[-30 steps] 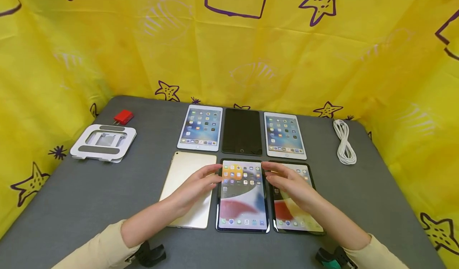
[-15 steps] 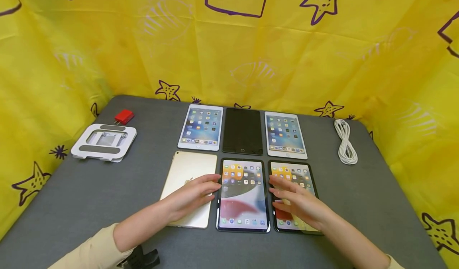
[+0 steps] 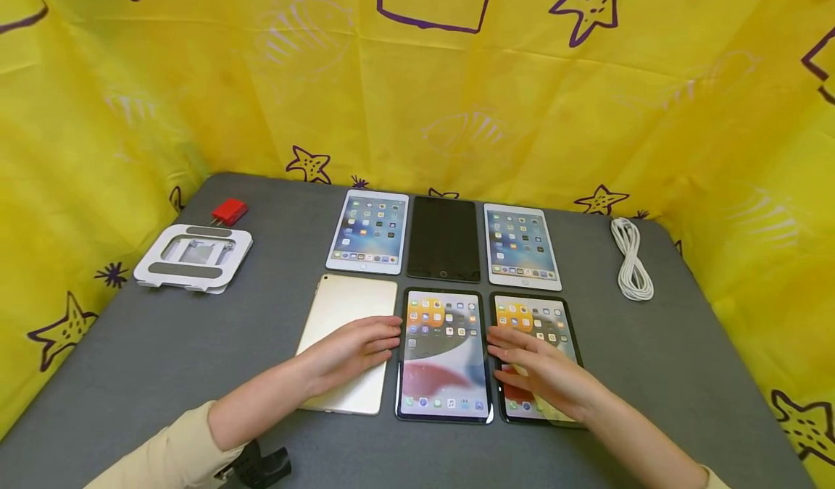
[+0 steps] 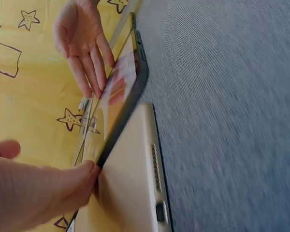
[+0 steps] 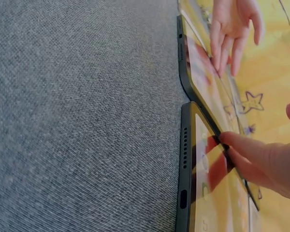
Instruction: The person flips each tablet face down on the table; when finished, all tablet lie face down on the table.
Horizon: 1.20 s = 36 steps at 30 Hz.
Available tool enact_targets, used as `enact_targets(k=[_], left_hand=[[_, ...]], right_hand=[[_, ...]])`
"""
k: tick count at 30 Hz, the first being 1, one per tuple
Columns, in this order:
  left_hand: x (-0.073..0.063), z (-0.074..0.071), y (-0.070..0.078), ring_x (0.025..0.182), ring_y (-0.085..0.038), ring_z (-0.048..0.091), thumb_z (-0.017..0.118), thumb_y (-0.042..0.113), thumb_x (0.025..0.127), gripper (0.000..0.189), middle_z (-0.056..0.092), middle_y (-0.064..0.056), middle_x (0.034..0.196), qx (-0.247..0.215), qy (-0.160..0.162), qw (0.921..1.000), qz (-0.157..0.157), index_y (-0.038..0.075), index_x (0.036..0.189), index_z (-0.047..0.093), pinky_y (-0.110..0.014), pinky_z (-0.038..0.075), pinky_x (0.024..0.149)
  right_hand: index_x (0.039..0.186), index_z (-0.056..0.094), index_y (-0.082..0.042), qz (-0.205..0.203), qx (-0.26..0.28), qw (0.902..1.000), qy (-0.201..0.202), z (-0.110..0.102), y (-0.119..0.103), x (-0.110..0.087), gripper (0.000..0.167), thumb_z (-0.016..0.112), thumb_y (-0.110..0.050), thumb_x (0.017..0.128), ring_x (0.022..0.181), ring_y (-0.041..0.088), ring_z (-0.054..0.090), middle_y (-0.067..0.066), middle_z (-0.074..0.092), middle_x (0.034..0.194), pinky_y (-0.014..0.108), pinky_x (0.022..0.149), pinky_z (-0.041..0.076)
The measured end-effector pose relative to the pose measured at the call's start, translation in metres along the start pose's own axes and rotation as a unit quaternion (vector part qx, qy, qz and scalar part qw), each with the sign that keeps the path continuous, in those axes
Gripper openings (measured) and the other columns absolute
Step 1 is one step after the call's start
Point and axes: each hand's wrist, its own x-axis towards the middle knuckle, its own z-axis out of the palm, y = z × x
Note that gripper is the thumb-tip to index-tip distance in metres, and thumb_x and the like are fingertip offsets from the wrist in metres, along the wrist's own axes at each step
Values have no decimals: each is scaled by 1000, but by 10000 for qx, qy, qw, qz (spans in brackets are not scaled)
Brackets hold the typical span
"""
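Note:
A dark-framed tablet [image 3: 443, 362] with its screen lit lies in the middle of the front row. Over the gold tablet [image 3: 359, 297], which lies back up, my left hand [image 3: 352, 351] reaches across with straight fingers at the middle tablet's left edge. My right hand [image 3: 544, 369] stretches above the lit tablet [image 3: 554, 315] on the right, its fingertips right at the middle tablet's right edge. In the left wrist view, the left hand's fingertips [image 4: 92, 169] meet the dark tablet edge. The right wrist view has the right fingertips [image 5: 224, 137] along the seam between two tablets.
The back row holds a white tablet [image 3: 368, 228], a black tablet [image 3: 443, 239] with a dark screen, and another white tablet [image 3: 522, 246]. At left are a red plug adapter [image 3: 230, 211] and a folded white stand [image 3: 196, 257]. A coiled white cable [image 3: 630, 261] lies right.
Both hands have slid toward the person along the middle tablet's sides, from near its top corners to about halfway down. The tablets keep their places.

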Motion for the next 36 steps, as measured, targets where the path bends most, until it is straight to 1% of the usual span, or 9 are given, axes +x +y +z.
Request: enact_targets(k=[4,8,10,13,17,22,28,32,36], left_hand=[[4,1,0,138,-41,31,46,13,99,56,31,-32,147,-370,264,9989,-82,-15,144,27,-44,26,114],[5,3,1,134,-40,36,45,12,100,53,34,-32,144,-651,462,9967,-140,-16,142,29,-43,30,113],[5,4,1,133,-39,38,45,11,100,52,36,-32,143,-631,522,9965,-152,-16,141,30,-43,31,113],[6,5,1,131,-39,40,46,11,99,52,39,-31,142,-484,574,9971,-154,-17,140,32,-43,32,112],[6,5,0,129,-37,43,49,11,97,53,42,-30,140,-245,586,9979,-136,-17,139,33,-43,33,111],[8,5,0,125,-34,45,50,10,97,52,44,-28,137,-159,617,9979,-136,-17,138,34,-43,34,111],[11,6,0,114,-26,46,49,9,98,50,46,-19,128,-164,690,9974,-100,-15,139,33,-42,38,107],[11,6,0,109,-23,47,49,8,98,50,47,-18,124,-141,716,9973,8,-13,140,32,-37,43,101],[11,7,2,100,-19,52,51,7,97,47,54,-13,114,-136,811,9965,116,-10,137,35,-30,48,89]], right_hand=[[151,11,11,-32,-77,10000,11,0,2,0,66,47,-15,102,145,42,11,29,9,157,42,111,32],[150,14,12,-100,-167,9998,103,-2,4,0,63,46,-13,102,143,41,18,31,14,156,40,113,29],[149,15,13,-113,-200,9996,143,-3,4,0,62,46,-13,102,142,39,23,31,16,155,38,112,29],[149,17,14,-133,-263,9994,166,-4,3,1,61,46,-12,102,140,37,30,32,17,154,35,111,31],[148,18,13,-83,-288,9994,175,-5,1,0,61,47,-13,102,139,35,33,32,18,154,34,110,33],[149,17,13,-3,-198,9997,157,-4,1,0,60,45,-14,102,140,35,32,31,16,155,34,111,32],[148,17,14,-74,-11,10000,29,-3,4,2,59,43,-13,103,140,33,31,31,15,155,34,111,32],[148,16,14,-80,127,9999,10,0,4,5,61,45,-12,102,143,36,23,30,14,156,37,110,33],[150,13,12,-24,346,9994,44,6,5,9,65,48,-12,101,145,41,11,29,8,157,41,110,34]])
